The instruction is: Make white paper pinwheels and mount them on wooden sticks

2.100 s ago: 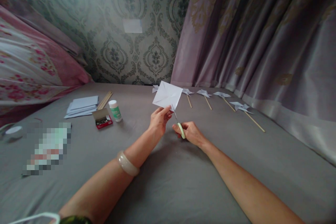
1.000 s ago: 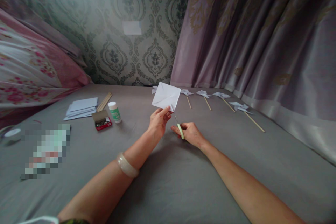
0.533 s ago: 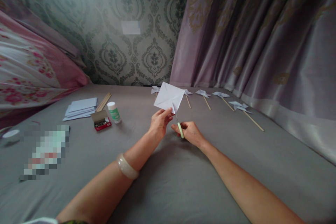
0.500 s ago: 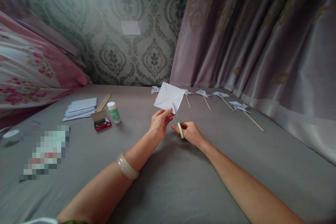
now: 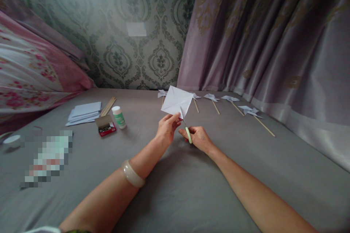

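Between thumb and fingers, my left hand (image 5: 166, 128) pinches the near corner of a square white sheet of paper (image 5: 177, 99), held up above the grey cloth. Creases run across the sheet. My right hand (image 5: 199, 138) grips a pair of scissors (image 5: 188, 135) with pale green handles. Their blades reach the paper's near corner, just right of my left fingertips, and a slit shows there. How far apart the blades are I cannot tell. Behind the sheet, a paper pinwheel (image 5: 195, 97) on a stick is partly covered.
More pinwheels (image 5: 211, 97) on sticks lie in a row toward the right. On the left are a paper stack (image 5: 85, 110), wooden sticks (image 5: 108, 106), an open red box (image 5: 106, 129) of small metal pieces, and a white-and-green bottle (image 5: 119, 117). A pixelated object (image 5: 50, 158) lies nearer.
Almost nothing differs. The hands, paper and scissors stay in nearly the same place, with only a tiny shift of the view.
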`<action>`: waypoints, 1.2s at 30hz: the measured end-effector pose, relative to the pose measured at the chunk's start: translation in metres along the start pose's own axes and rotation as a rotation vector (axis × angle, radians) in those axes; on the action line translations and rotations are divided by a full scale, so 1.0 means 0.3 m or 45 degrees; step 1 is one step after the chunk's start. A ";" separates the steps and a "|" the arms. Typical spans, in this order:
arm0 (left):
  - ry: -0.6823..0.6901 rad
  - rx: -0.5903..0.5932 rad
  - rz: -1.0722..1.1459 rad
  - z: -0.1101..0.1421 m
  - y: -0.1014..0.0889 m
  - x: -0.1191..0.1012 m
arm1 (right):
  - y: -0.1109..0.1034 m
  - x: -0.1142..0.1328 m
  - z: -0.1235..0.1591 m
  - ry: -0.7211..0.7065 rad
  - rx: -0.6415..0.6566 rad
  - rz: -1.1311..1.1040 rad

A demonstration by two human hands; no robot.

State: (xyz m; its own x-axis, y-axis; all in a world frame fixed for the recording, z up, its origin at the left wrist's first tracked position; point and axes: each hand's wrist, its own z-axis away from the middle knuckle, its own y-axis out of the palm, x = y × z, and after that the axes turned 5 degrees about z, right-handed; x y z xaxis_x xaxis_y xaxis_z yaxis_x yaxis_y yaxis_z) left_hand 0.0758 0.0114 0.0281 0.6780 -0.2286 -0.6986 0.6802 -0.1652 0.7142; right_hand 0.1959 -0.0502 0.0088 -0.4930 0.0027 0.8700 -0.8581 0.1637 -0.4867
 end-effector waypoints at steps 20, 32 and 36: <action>0.003 -0.024 0.006 -0.001 0.001 0.000 | 0.002 0.007 0.001 -0.002 -0.027 0.000; 0.001 -0.027 0.006 -0.003 0.000 0.000 | 0.002 0.000 -0.002 0.005 -0.021 -0.009; 0.002 -0.035 0.000 -0.002 0.001 0.001 | 0.005 0.012 0.002 0.027 -0.026 0.016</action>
State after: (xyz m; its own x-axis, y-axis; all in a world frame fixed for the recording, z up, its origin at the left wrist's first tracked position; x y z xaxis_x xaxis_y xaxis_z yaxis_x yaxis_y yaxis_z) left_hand 0.0763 0.0118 0.0281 0.6783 -0.2270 -0.6989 0.6877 -0.1391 0.7126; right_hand 0.1929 -0.0505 0.0111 -0.5006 0.0258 0.8653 -0.8485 0.1836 -0.4963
